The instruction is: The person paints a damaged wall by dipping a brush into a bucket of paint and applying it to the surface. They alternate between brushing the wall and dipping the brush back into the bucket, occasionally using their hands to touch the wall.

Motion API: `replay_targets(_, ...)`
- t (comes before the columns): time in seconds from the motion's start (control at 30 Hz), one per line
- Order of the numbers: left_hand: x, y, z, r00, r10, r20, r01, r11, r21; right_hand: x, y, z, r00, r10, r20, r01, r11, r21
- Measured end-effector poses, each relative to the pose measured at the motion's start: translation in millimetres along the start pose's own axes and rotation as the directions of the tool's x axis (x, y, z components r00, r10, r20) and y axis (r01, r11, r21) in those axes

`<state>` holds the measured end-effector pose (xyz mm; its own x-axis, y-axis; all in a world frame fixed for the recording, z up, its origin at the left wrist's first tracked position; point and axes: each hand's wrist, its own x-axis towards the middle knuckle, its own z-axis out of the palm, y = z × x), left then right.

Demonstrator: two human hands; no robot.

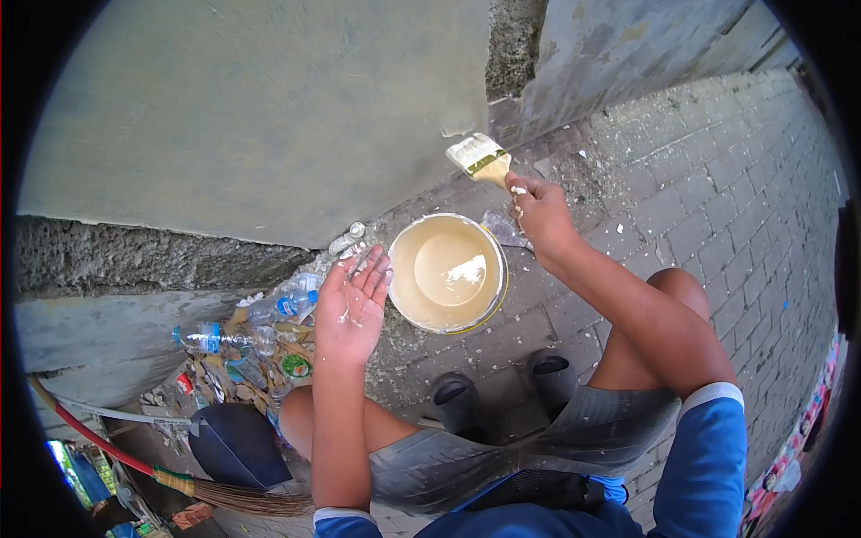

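Note:
My right hand (541,215) grips the wooden handle of a wide paintbrush (482,160). White paint coats its bristles, which are against or very near the lower edge of the grey wall panel (269,108); I cannot tell if they touch. Below and left of the brush stands a paint bucket (405,309) with cream sides and a little white paint at the bottom. My left hand (352,309) is held palm up just left of the bucket, fingers stretched out, with white paint smears on palm and fingertips. Nothing lies in it.
Plastic bottles (211,339), dry leaves and litter are piled along the wall at left. A broom (238,496) and a dustpan-like dark object (235,446) lie at lower left. Brick paving (708,215) with paint flecks stretches right. My dark sandals (457,403) are below the bucket.

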<state>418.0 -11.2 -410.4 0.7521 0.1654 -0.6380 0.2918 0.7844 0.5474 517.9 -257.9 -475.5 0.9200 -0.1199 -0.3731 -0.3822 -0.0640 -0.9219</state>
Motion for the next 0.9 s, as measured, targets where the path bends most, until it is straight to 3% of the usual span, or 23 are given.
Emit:
replay_targets(0.07,2.9,-2.3,-0.9,1.000,-0.020,0.010,0.020,1.000,-0.011,20.8,31.7,7.8,0.996,0.077,-0.039,-0.082,0.985,-0.154)
replay_targets(0.17,5.5,-4.3,-1.1,0.999,-0.035,0.026,0.035,0.999,-0.021,57.6,41.9,5.8,0.970,0.243,0.014,-0.237,0.957,-0.168)
replay_targets(0.27,1.5,-4.0,1.1,1.000,-0.015,0.023,0.015,1.000,0.004,54.0,10.9,16.1,0.999,0.001,-0.041,-0.013,0.962,-0.271)
replay_targets(0.37,-0.5,-1.0,-4.6,1.000,0.000,0.006,0.000,1.000,0.020,36.1,-14.7,21.8,0.966,-0.243,-0.088,0.197,0.913,-0.357)
replay_targets(0.47,-5.3,3.2,-7.3,0.999,0.006,0.035,-0.005,0.999,-0.036,16.2,-35.4,19.7,0.940,-0.341,-0.026,0.334,0.931,-0.147)
replay_targets(0.57,-11.5,4.1,-2.4,0.999,0.009,0.034,-0.007,0.999,-0.038,-7.5,-67.1,7.6,0.936,-0.350,0.050,0.350,0.937,-0.007)
replay_targets(0.67,-18.2,1.9,3.0,0.998,-0.013,0.067,0.017,0.998,-0.060,-19.3,-46.2,5.2,0.972,-0.222,0.079,0.213,0.971,0.111)
replay_targets(0.77,-20.6,1.5,-1.5,0.995,-0.041,0.089,0.046,0.998,-0.053,-21.9,0.2,14.4,0.998,-0.009,0.059,0.008,1.000,0.021)
replay_targets(0.87,-23.4,0.8,-2.0,0.999,-0.036,0.041,0.039,0.997,-0.069,12.5,54.9,15.2,0.999,0.018,0.045,-0.010,0.984,-0.178)
replay_targets(0.9,-24.0,0.9,-0.7,0.998,-0.035,0.047,0.039,0.997,-0.072,19.2,50.6,13.2,0.992,0.097,0.081,-0.088,0.991,-0.105)
